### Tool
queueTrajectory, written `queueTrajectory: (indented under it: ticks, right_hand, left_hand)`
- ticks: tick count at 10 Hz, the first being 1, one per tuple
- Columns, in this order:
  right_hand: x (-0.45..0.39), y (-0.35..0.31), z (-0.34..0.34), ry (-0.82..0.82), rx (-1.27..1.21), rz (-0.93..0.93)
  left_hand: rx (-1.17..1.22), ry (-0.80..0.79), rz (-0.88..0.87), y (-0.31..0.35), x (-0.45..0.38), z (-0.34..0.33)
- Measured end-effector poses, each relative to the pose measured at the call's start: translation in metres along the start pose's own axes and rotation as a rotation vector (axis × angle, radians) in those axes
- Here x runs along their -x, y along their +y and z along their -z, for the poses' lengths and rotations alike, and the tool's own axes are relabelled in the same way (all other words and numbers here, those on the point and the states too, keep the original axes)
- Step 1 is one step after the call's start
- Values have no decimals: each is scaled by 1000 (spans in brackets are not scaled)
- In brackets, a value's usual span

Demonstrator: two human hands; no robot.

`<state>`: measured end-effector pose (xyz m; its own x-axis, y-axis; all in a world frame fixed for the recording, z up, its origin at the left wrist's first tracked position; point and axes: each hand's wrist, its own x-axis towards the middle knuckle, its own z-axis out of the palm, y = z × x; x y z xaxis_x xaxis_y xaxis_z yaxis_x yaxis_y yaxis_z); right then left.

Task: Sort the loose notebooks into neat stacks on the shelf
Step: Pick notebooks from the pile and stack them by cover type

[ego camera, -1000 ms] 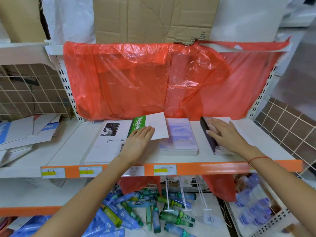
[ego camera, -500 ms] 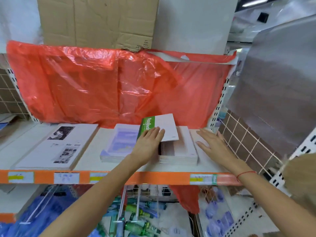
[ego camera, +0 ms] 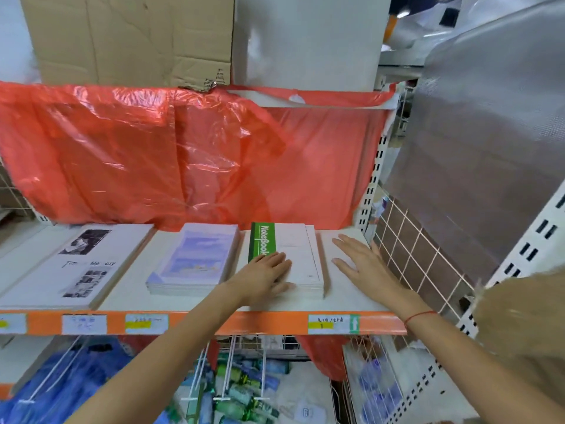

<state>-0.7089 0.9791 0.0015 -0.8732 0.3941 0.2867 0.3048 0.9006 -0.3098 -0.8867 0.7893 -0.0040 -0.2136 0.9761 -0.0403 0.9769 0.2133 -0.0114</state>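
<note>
Two flat hands: left hand [ego camera: 267, 275], fingers straight, presses the green-spined notebook [ego camera: 286, 249] square onto its stack; right hand [ego camera: 360, 264], gripping nothing, rests at 3 o'clock on the shelf [ego camera: 345, 301], likely steadying.

The scene is evenly and brightly lit from overhead. Glare is seen on the red plastic sheet [ego camera: 189, 154]. Straight lines are bent near the edges, and overall sharpness is softened by slight blur.
</note>
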Motion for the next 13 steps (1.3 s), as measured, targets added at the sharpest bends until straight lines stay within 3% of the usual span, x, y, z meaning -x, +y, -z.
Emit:
queueTrajectory:
  ticks: [10,13]
  right_hand:
    - [12,4,-4,4,77,-50]
    - [8,-1,-11,-177,134,-76]
  left_hand:
    - [102,-1,-42,-1,-6,1]
    - [152,4,25,-3,-5,0]
